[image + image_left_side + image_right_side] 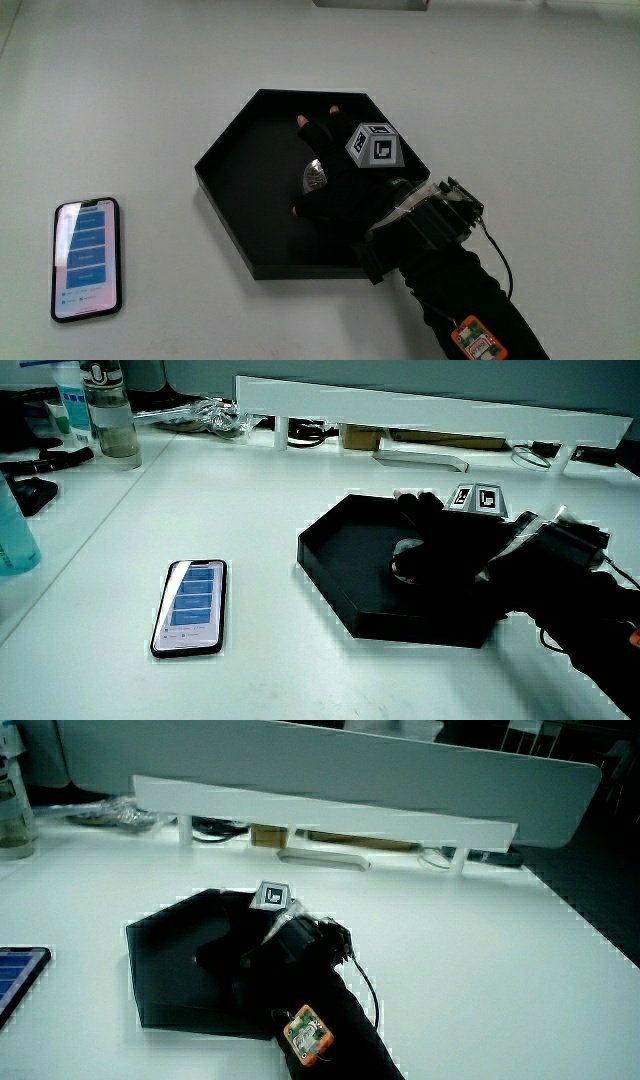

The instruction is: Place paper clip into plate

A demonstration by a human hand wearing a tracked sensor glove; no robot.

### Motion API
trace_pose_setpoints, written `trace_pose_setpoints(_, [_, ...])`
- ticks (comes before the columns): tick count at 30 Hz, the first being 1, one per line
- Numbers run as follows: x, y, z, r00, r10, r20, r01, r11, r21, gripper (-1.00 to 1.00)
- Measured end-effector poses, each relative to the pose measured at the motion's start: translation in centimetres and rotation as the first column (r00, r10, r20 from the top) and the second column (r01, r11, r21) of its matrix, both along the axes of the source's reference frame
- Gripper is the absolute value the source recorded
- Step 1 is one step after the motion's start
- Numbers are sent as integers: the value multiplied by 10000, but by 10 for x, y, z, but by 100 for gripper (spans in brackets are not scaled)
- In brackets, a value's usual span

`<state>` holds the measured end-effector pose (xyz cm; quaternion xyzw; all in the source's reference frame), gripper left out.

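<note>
The plate (232, 175) is a black hexagonal tray with low walls, seen also in both side views (335, 575) (150, 970). The gloved hand (335, 165) reaches into it, low over its floor, with the patterned cube (375, 146) on its back. Its fingers (303, 122) stretch toward the plate's rim farthest from the person, and the thumb is spread apart from them. A small silvery paper clip (313, 176) shows on the plate's floor between thumb and fingers, at the edge of the palm. In a side view the paper clip (403, 558) is a pale spot under the hand.
A phone (87, 257) with a lit screen lies on the white table beside the plate, also in a side view (191, 606). Bottles (108, 410) stand near the table's corner. A low white partition (430, 410) with cables and small items under it runs along the table.
</note>
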<state>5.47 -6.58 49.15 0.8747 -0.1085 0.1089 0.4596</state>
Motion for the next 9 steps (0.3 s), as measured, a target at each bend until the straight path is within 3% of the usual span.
trace_pose_setpoints(3, [-1,-2,0,9996,-68,-274,75,9996,260,-100])
trace_pose_setpoints(4, [-2,-3,-4,10000,-82,-23,82,9997,230,-100])
trace_pose_setpoints(9, [3,-4,1,9993,101,-350,-96,9999,121,-100])
